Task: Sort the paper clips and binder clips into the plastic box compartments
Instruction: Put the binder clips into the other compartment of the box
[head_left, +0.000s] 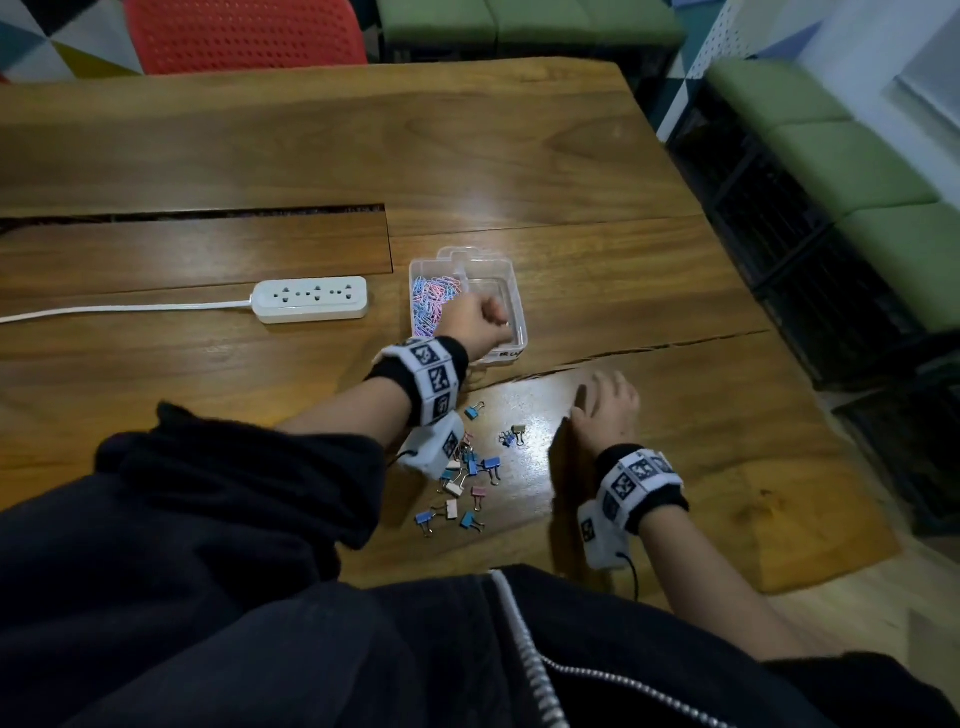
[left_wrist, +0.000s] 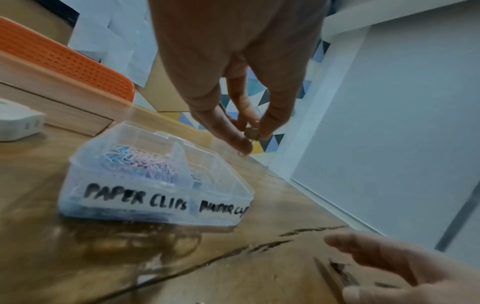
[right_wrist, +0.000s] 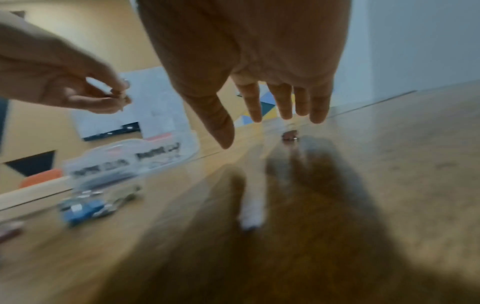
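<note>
A clear plastic box (head_left: 519, 332) (left_wrist: 155, 197) stands mid-table, labelled "PAPER CLIPS" and "BINDER CLIPS". Its left compartment holds pink and blue paper clips (head_left: 434, 304) (left_wrist: 140, 162). My left hand (head_left: 501, 322) (left_wrist: 253, 135) hovers over the right compartment and pinches a small binder clip (left_wrist: 251, 133) between thumb and fingertips. Several loose binder clips (head_left: 467, 478) (right_wrist: 83, 207) lie on the table near me. My right hand (head_left: 597, 395) (right_wrist: 255, 131) hangs open just above the table, right of the pile, holding nothing. One small clip (right_wrist: 290, 136) lies just beyond its fingertips.
A white power strip (head_left: 311, 299) with its cable lies left of the box. A long slot (head_left: 197, 213) cuts the wooden table (head_left: 675, 291) behind it. A crack runs across the wood by the right hand. A red chair (head_left: 244, 31) stands at the far side.
</note>
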